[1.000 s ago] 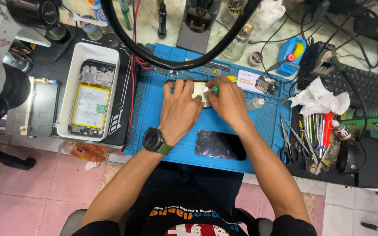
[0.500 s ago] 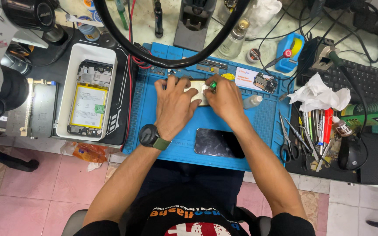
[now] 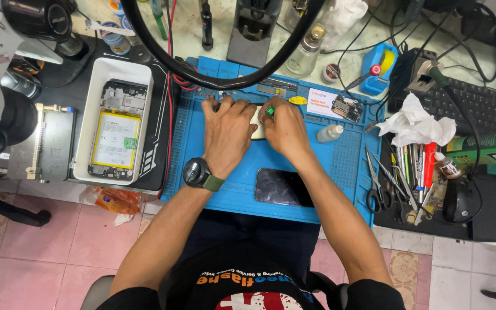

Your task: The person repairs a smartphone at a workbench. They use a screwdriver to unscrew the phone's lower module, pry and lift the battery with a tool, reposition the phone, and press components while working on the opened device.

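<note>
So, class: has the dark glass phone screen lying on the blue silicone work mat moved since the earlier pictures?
No. The dark phone screen sits at the same spot by the blue mat's near edge, below the right hand.

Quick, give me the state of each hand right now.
Left hand: fingers curled, pressing down on a small pale part on the blue mat.
Right hand: closed on a green-handled tool, over the same part.

On my bench, an opened phone point(image 3: 115, 136) in a white tray point(image 3: 90, 115), a dark screen point(image 3: 282, 188) near my lap, scissors point(image 3: 374, 189), crumpled tissue point(image 3: 414, 123), a clear bottle point(image 3: 308, 51), a black keyboard point(image 3: 483, 106).
</note>
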A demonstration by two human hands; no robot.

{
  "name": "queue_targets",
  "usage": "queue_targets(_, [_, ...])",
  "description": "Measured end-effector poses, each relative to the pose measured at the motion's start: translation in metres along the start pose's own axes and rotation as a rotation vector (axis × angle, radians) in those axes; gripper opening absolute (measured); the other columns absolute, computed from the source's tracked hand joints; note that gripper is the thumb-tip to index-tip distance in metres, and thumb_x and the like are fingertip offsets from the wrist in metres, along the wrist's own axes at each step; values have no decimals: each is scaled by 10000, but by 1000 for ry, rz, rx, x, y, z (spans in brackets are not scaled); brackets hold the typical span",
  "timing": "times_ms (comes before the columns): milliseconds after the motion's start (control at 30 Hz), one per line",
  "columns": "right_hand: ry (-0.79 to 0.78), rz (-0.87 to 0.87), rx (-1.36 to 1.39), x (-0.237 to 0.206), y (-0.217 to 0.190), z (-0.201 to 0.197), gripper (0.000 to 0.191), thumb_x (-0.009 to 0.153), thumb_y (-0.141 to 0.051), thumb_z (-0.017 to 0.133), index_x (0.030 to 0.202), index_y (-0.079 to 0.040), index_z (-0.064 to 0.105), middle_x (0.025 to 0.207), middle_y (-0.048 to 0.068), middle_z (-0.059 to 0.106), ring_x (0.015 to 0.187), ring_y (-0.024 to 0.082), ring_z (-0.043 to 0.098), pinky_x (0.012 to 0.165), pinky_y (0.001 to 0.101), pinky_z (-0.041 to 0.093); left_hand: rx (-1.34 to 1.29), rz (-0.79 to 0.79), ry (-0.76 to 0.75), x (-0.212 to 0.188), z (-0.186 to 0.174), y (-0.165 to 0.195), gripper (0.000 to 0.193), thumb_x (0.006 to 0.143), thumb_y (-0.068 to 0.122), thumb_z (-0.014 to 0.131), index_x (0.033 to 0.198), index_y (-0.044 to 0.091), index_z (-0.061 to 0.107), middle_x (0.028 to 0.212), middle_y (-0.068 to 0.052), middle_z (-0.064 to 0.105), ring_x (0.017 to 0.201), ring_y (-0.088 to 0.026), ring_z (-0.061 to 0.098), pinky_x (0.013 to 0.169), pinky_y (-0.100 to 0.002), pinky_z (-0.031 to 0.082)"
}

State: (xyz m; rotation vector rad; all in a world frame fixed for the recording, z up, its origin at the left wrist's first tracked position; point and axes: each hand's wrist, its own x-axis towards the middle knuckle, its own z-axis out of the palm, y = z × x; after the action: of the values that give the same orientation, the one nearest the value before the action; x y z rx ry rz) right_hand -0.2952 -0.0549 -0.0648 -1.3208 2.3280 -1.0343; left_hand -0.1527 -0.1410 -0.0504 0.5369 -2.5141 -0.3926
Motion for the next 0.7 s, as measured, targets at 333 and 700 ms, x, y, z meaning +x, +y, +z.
queue_targets(333, [-6, 123, 194, -24, 9, -21, 112, 932, -67, 712, 986, -13, 631, 792, 30, 634, 564, 101, 419, 511, 295, 359, 28, -8, -5, 3, 1, 7, 274, 744, 181, 811, 996, 90, 754, 951, -54, 705, 1046, -278, 594, 934, -537, 356])
queue_targets(700, [-33, 100, 620, -72, 13, -76, 91, 994, -47, 695, 1031, -29, 614, 886, -47, 607, 662, -27, 394, 537, 166, 290, -1224, -247, -91, -12, 8, 44, 246, 1020, 213, 670, 1211, 69, 730, 1112, -41, 757, 1067, -144, 679, 967, -304, 519])
